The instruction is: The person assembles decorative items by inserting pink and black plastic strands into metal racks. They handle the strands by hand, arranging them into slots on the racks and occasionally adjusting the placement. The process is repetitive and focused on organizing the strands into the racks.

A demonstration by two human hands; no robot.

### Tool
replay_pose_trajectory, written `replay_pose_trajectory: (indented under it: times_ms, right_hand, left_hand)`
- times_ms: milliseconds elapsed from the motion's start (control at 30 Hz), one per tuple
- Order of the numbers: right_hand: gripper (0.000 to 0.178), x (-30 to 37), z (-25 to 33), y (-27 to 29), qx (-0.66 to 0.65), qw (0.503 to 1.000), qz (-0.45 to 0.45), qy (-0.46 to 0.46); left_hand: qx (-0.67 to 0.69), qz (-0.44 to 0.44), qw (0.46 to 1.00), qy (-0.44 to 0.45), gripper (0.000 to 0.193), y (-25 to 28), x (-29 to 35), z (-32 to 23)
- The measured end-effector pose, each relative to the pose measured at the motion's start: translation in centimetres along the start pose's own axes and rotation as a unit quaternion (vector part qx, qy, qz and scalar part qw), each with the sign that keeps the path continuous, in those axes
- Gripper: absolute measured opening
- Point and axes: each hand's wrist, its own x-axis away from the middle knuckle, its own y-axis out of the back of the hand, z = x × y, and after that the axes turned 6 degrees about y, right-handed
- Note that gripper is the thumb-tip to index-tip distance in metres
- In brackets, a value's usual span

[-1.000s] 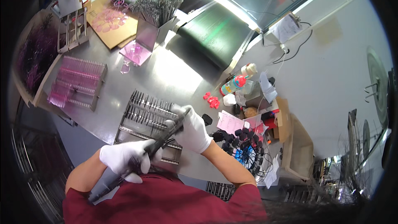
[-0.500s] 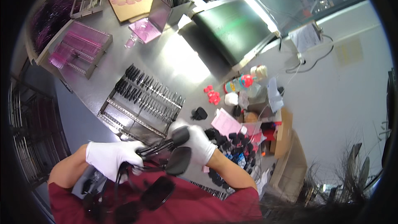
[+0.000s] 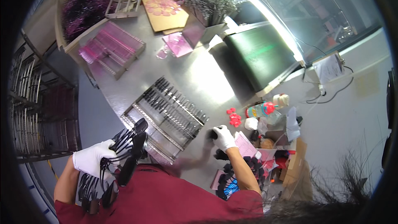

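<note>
My left hand point(image 3: 92, 159), in a white glove, grips a bunch of black brush-like pieces point(image 3: 132, 149) on thin stems, held low at the left against my red shirt. My right hand point(image 3: 223, 137), also gloved white, is stretched out on the steel table point(image 3: 137, 79) and closes over a small black piece point(image 3: 213, 134) just right of a metal rack point(image 3: 166, 114). The rack is filled with rows of black pieces. A pile of more black pieces point(image 3: 242, 174) lies by my right forearm.
A tray of pink pieces point(image 3: 112, 49) and a bin of purple tufts point(image 3: 83, 10) sit at the far left. A dark conveyor belt point(image 3: 257, 56) runs along the table's right. Red caps point(image 3: 234, 118), a bottle point(image 3: 261, 110) and cardboard boxes point(image 3: 298, 174) crowd the right side.
My left hand has drawn the bunch of black pieces down and left, away from the rack. My right hand has let go of it and reached out to a small black piece on the table.
</note>
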Motion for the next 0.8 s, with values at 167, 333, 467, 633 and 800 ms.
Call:
replay_pose_trajectory:
  times_ms: [167,333,467,633,800]
  right_hand:
    - [0.021,-0.5,-0.6,-0.6,0.010,0.999,0.031,-0.018]
    - [0.044,-2.1,5.7,5.8,0.118,0.978,0.159,-0.072]
    - [0.056,-7.3,17.3,11.9,0.127,0.981,-0.102,0.102]
    - [0.075,-12.6,37.7,16.2,-0.023,0.974,-0.141,0.174]
    - [0.049,-13.7,40.3,12.2,-0.033,0.985,0.166,-0.032]
  left_hand:
    - [-0.008,-0.021,1.000,0.003,0.040,0.5,0.8,-0.1]
    - [0.096,0.022,0.993,0.059,0.047,2.7,-0.2,2.8]
    - [0.207,0.050,0.976,0.055,0.047,6.1,-2.1,6.3]
    - [0.160,0.210,0.960,-0.090,0.048,11.7,-3.3,4.5]
    - [-0.065,0.213,0.969,-0.105,0.045,15.8,-4.5,9.9]
